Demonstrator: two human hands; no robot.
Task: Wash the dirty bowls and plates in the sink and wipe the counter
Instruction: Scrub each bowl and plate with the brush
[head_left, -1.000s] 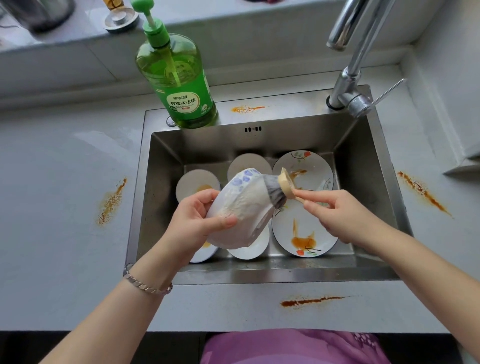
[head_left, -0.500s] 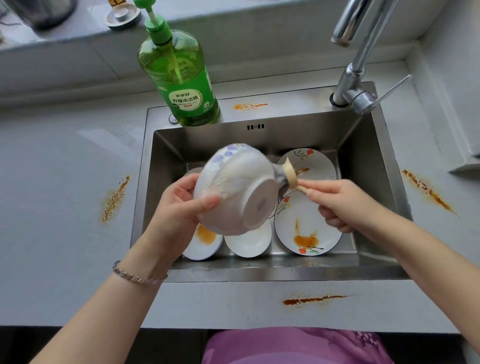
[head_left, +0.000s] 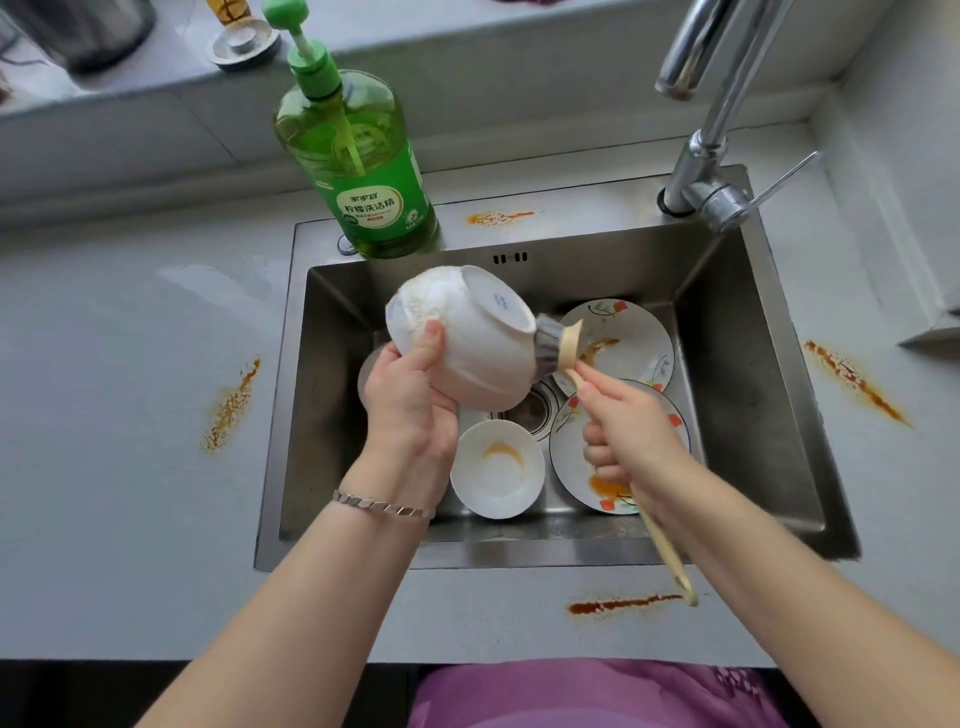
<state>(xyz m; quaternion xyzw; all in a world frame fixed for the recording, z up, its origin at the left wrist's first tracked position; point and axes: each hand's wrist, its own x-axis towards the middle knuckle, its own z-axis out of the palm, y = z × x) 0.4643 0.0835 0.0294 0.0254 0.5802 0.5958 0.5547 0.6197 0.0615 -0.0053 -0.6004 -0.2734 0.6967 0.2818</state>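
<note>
Over the sink (head_left: 493, 558), the left hand (head_left: 410, 410) grips a sudsy white bowl (head_left: 467, 338), tipped base-up. The right hand (head_left: 628, 436) clasps a wooden dish brush (head_left: 553, 348), bristles against the bowl's side. Down in the sink lie a stained small bowl (head_left: 496, 470) and flowered plates (head_left: 628, 332).

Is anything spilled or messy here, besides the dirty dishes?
Yes. Orange-brown sauce is streaked around the sink: a left streak and a right streak on the counter, a front streak by the near edge, and a back streak on the ledge beside the soap bottle. None looks wiped yet.
</note>
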